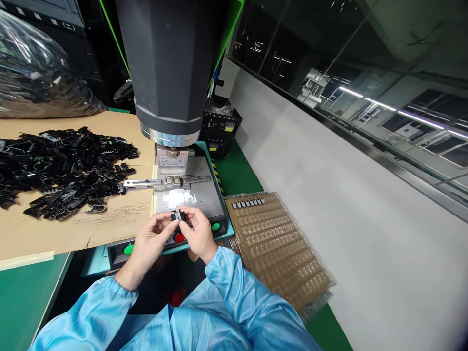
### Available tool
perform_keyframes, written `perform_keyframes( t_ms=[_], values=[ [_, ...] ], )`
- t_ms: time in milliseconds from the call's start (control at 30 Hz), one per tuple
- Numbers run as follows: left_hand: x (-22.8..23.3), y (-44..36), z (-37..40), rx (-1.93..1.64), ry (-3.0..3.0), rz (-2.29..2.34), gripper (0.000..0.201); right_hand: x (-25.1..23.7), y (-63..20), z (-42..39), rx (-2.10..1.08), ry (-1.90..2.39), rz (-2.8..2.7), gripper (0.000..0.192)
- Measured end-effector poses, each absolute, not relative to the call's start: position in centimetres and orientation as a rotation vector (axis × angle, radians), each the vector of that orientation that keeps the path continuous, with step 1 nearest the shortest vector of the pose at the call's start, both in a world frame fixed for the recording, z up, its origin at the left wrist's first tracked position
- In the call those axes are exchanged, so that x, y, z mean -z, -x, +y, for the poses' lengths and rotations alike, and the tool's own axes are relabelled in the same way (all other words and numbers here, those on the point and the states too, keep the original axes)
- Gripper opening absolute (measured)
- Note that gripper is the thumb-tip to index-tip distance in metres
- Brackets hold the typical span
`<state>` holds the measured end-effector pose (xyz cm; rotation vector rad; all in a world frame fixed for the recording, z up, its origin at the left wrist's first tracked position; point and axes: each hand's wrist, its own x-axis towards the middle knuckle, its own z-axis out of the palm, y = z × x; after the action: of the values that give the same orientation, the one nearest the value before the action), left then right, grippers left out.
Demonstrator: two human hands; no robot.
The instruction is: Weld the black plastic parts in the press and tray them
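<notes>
Between the fingertips of my left hand (155, 235) and my right hand (198, 231) is a small black plastic part (178, 215) with a pale grey piece at its middle. Both hands pinch it, one from each side, above the front of the machine's base. Just behind it, crumpled white paper or film (179, 197) lies on the dark base plate (208, 197). A metal fixture (173, 182) stands beyond that, under the machine's thick dark head (170, 73). Below my hands a red button (179, 237) shows in part.
A heap of black plastic parts (69, 168) covers the cardboard (124, 226) at left, with a clear bag (40, 73) behind. To the right, a clear moulded tray (278, 243) holds several small grey-and-black parts (248, 203) in its far row. Green buttons (216, 226) flank the base.
</notes>
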<state>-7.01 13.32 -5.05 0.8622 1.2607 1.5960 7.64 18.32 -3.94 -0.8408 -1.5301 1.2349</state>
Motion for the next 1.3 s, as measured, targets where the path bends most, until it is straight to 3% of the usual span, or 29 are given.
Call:
perform_keyframes(
  t_ms=[267,567,1300],
  values=[
    [4.1,7.7,13.4,-1.518,-0.528,0.935,0.047,2.8,-8.0,17.8,-1.349,0.837,-1.367,0.039],
    [3.7,8.2,13.1,-1.436,-0.345,0.806,0.045,2.8,-7.7,18.0,-1.621,0.786,-1.160,0.038],
    [3.2,8.0,12.7,-1.416,-0.355,0.740,0.048,2.2,-7.6,17.8,-1.626,0.770,-1.157,0.037]
  ],
)
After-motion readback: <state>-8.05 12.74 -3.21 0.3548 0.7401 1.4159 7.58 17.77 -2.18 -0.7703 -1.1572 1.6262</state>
